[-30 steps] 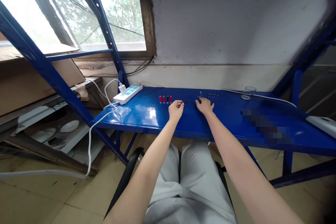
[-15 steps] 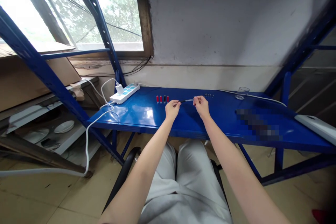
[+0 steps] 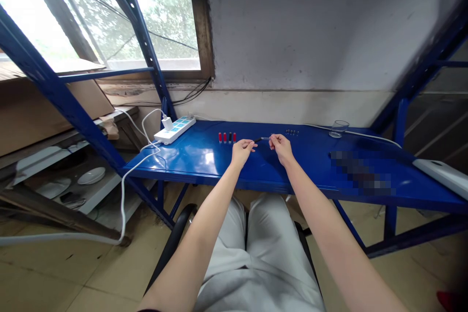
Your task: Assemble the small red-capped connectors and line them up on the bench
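Observation:
Over the middle of the blue table, my left hand (image 3: 241, 152) pinches the dark end of a slim pen-like rod (image 3: 261, 139). Its other end, clear or silvery, is between the closed fingertips of my right hand (image 3: 281, 148). The rod lies nearly level between the two hands; its exact kind is too small to tell. Just left of my left hand stand several short red and black cylinders (image 3: 227, 138) with pale lower ends, in a row. Beyond my right hand, several tiny metallic pieces (image 3: 291, 132) are lined up on the table.
The blue table (image 3: 193, 156) carries a white power strip (image 3: 174, 130) with a plug and cords at left. A clear glass cup (image 3: 339, 129) stands at the back right. A blurred-out dark object (image 3: 360, 173) and a white device (image 3: 442, 175) lie at right.
The rod's dark part now shows farther right, with less of the pale part visible between my hands. My left fingers have shifted slightly and spread a little. The cylinders remain in place.

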Motion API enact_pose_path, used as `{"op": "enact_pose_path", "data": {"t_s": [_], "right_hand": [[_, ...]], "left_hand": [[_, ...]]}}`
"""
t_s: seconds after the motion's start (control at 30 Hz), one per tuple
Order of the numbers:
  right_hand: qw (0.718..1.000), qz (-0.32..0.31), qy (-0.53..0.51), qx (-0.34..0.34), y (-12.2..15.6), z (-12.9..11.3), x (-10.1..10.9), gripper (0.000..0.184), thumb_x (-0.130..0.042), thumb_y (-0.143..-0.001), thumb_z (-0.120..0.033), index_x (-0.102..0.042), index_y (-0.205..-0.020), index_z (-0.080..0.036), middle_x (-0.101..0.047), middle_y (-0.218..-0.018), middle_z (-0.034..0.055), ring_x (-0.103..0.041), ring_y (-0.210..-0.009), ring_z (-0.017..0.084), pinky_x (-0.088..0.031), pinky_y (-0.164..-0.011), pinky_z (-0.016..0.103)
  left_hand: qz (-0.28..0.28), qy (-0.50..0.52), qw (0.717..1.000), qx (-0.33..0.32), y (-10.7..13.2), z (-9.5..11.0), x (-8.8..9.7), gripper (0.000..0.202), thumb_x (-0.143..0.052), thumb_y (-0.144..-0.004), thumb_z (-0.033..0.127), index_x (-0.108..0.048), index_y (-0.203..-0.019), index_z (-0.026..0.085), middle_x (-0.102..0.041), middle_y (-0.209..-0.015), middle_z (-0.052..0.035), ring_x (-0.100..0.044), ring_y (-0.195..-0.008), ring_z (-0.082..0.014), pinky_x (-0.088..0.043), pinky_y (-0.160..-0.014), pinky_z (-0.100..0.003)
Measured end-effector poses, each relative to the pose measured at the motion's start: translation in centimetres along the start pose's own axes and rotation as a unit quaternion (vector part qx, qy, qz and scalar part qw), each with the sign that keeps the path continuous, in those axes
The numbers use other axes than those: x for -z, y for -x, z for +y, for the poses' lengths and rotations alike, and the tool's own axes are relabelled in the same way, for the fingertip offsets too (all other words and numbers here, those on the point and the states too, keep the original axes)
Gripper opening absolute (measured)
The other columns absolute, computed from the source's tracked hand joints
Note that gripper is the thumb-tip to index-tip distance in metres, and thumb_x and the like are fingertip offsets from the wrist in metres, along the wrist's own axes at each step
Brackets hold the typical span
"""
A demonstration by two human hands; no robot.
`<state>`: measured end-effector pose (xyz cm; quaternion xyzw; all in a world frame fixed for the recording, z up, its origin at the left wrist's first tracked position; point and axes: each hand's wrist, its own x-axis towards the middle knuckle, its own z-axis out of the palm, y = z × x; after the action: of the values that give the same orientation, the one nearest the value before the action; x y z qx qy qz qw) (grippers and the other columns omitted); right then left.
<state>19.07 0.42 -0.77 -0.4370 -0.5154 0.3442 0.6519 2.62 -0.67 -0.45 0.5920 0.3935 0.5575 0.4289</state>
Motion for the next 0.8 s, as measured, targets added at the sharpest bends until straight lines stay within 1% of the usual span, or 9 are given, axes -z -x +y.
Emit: {"op": "enact_pose_path", "data": {"t_s": [0.1, 0.2, 0.3, 0.37, 0.43, 0.57, 0.7, 0.8], "right_hand": [[1.000, 0.011, 0.007, 0.006, 0.0, 0.0, 0.0, 0.038, -0.060, -0.068, -0.056, -0.050, -0.070, -0.020, -0.050, -0.054, -0.0033, -0.042, -0.046, 0.008, -0.036, -0.047, 0.023], [0.999, 0.011, 0.031, 0.021, -0.1, 0.2, 0.2, 0.036, -0.058, -0.070, -0.055, -0.050, -0.071, -0.020, -0.050, -0.054, -0.0031, -0.042, -0.046, 0.008, -0.036, -0.047, 0.024], [0.998, -0.012, 0.051, 0.028, -0.1, 0.5, 0.2, 0.035, -0.057, -0.071, -0.054, -0.050, -0.072, -0.019, -0.050, -0.055, -0.0030, -0.042, -0.047, 0.008, -0.035, -0.048, 0.024], [0.998, -0.030, 0.046, 0.021, -0.1, 0.7, 0.1, 0.035, -0.058, -0.070, -0.053, -0.050, -0.072, -0.019, -0.051, -0.055, -0.0029, -0.043, -0.047, 0.008, -0.035, -0.049, 0.024], [0.998, -0.050, 0.028, 0.005, -0.1, 0.8, 0.0, 0.035, -0.060, -0.068, -0.052, -0.051, -0.071, -0.019, -0.052, -0.055, -0.0028, -0.044, -0.048, 0.008, -0.036, -0.049, 0.024], [0.995, -0.094, 0.014, -0.031, 0.0, 1.1, -0.2, 0.038, -0.064, -0.064, -0.053, -0.052, -0.072, -0.018, -0.053, -0.053, -0.0029, -0.045, -0.046, 0.009, -0.035, -0.048, 0.024], [0.994, -0.099, 0.022, -0.040, 0.1, 1.0, -0.2, 0.040, -0.064, -0.063, -0.055, -0.052, -0.072, -0.018, -0.054, -0.054, -0.0028, -0.045, -0.045, 0.008, -0.035, -0.047, 0.023], [0.994, -0.099, 0.026, -0.036, 0.1, 0.9, -0.4, 0.040, -0.062, -0.064, -0.055, -0.051, -0.074, -0.018, -0.054, -0.054, -0.0031, -0.045, -0.044, 0.008, -0.035, -0.047, 0.023]], "left_hand": [[-0.009, -0.008, 1.000, -0.010, 0.2, 0.4, -0.1, 0.023, -0.060, -0.075, 0.034, -0.062, -0.083, 0.013, -0.070, -0.082, -0.0103, -0.063, -0.062, -0.0138, -0.049, -0.068, -0.029], [0.005, -0.004, 1.000, -0.012, 0.1, 0.5, -0.1, 0.023, -0.060, -0.075, 0.033, -0.061, -0.084, 0.012, -0.070, -0.082, -0.0105, -0.063, -0.061, -0.0138, -0.050, -0.066, -0.028], [0.026, -0.004, 1.000, -0.013, 0.0, 0.4, 0.0, 0.024, -0.060, -0.075, 0.035, -0.061, -0.085, 0.013, -0.070, -0.082, -0.0099, -0.063, -0.060, -0.0137, -0.050, -0.066, -0.028], [0.030, -0.006, 0.999, -0.013, 0.0, 0.3, 0.0, 0.025, -0.059, -0.076, 0.035, -0.061, -0.085, 0.013, -0.070, -0.082, -0.0095, -0.064, -0.060, -0.0136, -0.050, -0.066, -0.028], [0.016, -0.009, 1.000, -0.009, 0.1, 0.3, -0.1, 0.024, -0.059, -0.076, 0.034, -0.061, -0.085, 0.012, -0.070, -0.082, -0.0099, -0.063, -0.058, -0.0134, -0.051, -0.064, -0.028], [-0.034, -0.037, 0.999, -0.001, 0.3, 0.6, -0.4, 0.018, -0.062, -0.074, 0.028, -0.060, -0.082, 0.011, -0.069, -0.078, -0.0109, -0.062, -0.054, -0.0125, -0.051, -0.058, -0.026], [-0.033, -0.039, 0.999, -0.002, 0.4, 0.6, -0.7, 0.015, -0.061, -0.074, 0.024, -0.059, -0.081, 0.011, -0.069, -0.077, -0.0106, -0.062, -0.055, -0.0126, -0.051, -0.057, -0.026], [-0.027, -0.029, 0.999, -0.013, 0.2, 0.3, -0.9, 0.016, -0.061, -0.074, 0.025, -0.059, -0.083, 0.012, -0.068, -0.077, -0.0095, -0.062, -0.056, -0.0122, -0.051, -0.058, -0.025]]}}
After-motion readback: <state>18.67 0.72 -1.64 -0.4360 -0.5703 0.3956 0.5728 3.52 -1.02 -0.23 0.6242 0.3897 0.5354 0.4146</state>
